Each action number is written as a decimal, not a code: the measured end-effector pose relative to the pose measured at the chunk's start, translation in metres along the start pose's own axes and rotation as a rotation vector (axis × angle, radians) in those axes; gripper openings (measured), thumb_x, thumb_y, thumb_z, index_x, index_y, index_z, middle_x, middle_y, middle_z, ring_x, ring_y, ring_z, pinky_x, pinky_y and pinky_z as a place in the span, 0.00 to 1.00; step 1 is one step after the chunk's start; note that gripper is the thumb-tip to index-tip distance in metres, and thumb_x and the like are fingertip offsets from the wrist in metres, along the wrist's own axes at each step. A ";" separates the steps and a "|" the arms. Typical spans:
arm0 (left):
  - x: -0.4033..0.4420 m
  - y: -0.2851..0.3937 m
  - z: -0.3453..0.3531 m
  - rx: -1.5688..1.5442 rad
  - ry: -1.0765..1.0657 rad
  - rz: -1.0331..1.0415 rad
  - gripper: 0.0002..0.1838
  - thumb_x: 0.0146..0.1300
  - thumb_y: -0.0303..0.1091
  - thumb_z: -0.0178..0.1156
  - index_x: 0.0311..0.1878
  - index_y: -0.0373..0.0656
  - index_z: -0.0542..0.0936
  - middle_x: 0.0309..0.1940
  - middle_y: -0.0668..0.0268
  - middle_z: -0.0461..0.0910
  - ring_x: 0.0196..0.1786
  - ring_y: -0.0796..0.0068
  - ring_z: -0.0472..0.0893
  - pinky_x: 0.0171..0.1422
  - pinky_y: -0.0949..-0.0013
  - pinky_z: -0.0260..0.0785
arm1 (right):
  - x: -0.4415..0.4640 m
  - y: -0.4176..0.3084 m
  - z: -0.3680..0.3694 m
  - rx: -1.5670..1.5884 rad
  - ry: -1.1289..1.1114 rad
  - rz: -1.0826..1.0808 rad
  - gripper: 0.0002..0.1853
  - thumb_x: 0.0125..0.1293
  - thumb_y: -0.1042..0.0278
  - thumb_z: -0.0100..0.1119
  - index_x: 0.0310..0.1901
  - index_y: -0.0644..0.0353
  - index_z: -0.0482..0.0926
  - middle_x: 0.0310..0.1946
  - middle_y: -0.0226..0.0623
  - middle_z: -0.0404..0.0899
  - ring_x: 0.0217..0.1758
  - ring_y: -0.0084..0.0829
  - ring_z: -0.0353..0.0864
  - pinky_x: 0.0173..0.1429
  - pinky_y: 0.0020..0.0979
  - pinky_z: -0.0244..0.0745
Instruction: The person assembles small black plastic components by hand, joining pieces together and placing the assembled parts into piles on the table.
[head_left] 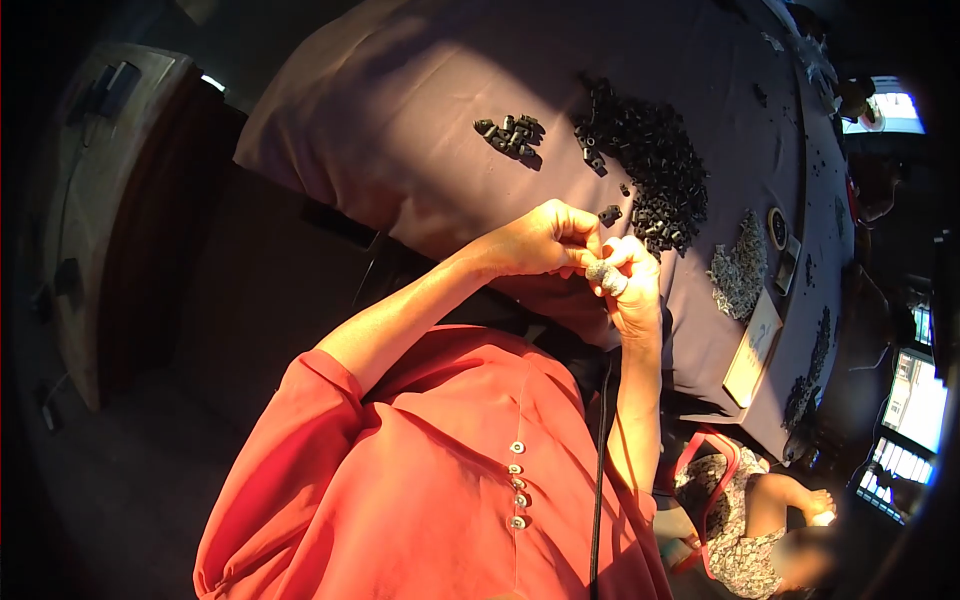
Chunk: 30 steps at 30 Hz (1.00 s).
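My left hand [545,240] is closed in a pinch, its fingertips meeting those of my right hand at the table's near edge. My right hand [636,295] has its fingers curled round a few small grey, rough-looking pieces [605,277]. Whatever sits between the left fingertips is too small and hidden to make out. Just beyond the hands lies a large heap of small black cylindrical parts [655,165], with a few loose black parts [610,215] close to my fingers. A smaller group of black parts [512,134] lies farther left on the cloth.
A pinkish-brown cloth [400,130] covers the table. To the right are a pile of small pale grey pieces [740,268], a roll of tape [777,228] and a light board [752,348]. A wooden cabinet [130,200] stands left. Another person [745,510] sits at lower right.
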<state>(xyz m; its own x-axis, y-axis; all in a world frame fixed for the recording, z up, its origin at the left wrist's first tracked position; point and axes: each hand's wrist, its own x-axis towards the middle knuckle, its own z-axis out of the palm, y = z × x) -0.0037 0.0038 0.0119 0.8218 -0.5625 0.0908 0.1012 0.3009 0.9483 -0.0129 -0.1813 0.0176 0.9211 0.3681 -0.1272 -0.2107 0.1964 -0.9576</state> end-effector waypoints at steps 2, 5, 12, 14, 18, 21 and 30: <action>0.000 -0.001 0.001 0.021 0.008 0.000 0.02 0.57 0.24 0.58 0.29 0.39 0.77 0.19 0.71 0.75 0.22 0.86 0.70 0.26 0.81 0.63 | 0.000 0.003 -0.007 -0.081 -0.036 -0.017 0.10 0.52 0.80 0.63 0.26 0.58 0.70 0.29 0.31 0.69 0.23 0.23 0.73 0.22 0.20 0.70; 0.000 -0.001 0.002 -0.031 0.021 -0.023 0.02 0.58 0.25 0.58 0.29 0.39 0.77 0.19 0.72 0.74 0.22 0.86 0.70 0.26 0.80 0.63 | 0.001 0.000 0.002 0.015 0.040 -0.014 0.12 0.48 0.84 0.65 0.24 0.60 0.71 0.25 0.30 0.70 0.21 0.19 0.69 0.22 0.18 0.66; 0.002 -0.004 0.002 -0.195 0.039 0.003 0.02 0.59 0.25 0.57 0.32 0.38 0.77 0.24 0.68 0.78 0.24 0.84 0.73 0.28 0.79 0.66 | 0.005 0.011 0.002 0.001 0.034 -0.143 0.09 0.54 0.80 0.62 0.26 0.59 0.71 0.24 0.30 0.69 0.21 0.20 0.70 0.24 0.18 0.67; 0.003 -0.010 -0.001 -0.227 0.039 0.018 0.03 0.59 0.25 0.56 0.36 0.37 0.76 0.28 0.66 0.79 0.25 0.82 0.74 0.29 0.79 0.67 | 0.006 0.009 0.006 0.002 0.058 -0.139 0.07 0.56 0.78 0.61 0.28 0.60 0.71 0.25 0.29 0.70 0.22 0.19 0.71 0.24 0.18 0.67; 0.003 -0.013 -0.001 -0.271 0.094 0.046 0.06 0.60 0.26 0.56 0.41 0.38 0.74 0.30 0.65 0.78 0.26 0.82 0.75 0.28 0.78 0.67 | 0.006 0.001 0.016 -0.079 0.099 -0.121 0.07 0.57 0.79 0.60 0.36 0.62 0.74 0.30 0.31 0.76 0.25 0.19 0.72 0.27 0.18 0.68; 0.004 -0.016 -0.004 -0.345 0.095 0.077 0.08 0.61 0.29 0.56 0.43 0.40 0.71 0.30 0.65 0.78 0.26 0.82 0.75 0.28 0.78 0.67 | 0.005 -0.008 0.018 -0.316 0.048 -0.116 0.14 0.56 0.80 0.61 0.45 0.65 0.75 0.33 0.34 0.79 0.30 0.19 0.76 0.32 0.17 0.69; 0.003 -0.009 -0.002 -0.467 0.150 0.011 0.05 0.64 0.32 0.54 0.36 0.41 0.72 0.24 0.65 0.76 0.23 0.81 0.73 0.26 0.79 0.64 | 0.056 -0.037 0.011 -0.269 0.144 -0.124 0.10 0.57 0.80 0.58 0.42 0.65 0.75 0.27 0.30 0.77 0.25 0.15 0.71 0.28 0.17 0.67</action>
<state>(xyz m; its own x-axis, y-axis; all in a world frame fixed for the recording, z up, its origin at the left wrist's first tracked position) -0.0010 0.0009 0.0035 0.8926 -0.4503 0.0221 0.3046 0.6385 0.7067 0.0428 -0.1584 0.0489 0.9752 0.2204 -0.0220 -0.0174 -0.0229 -0.9996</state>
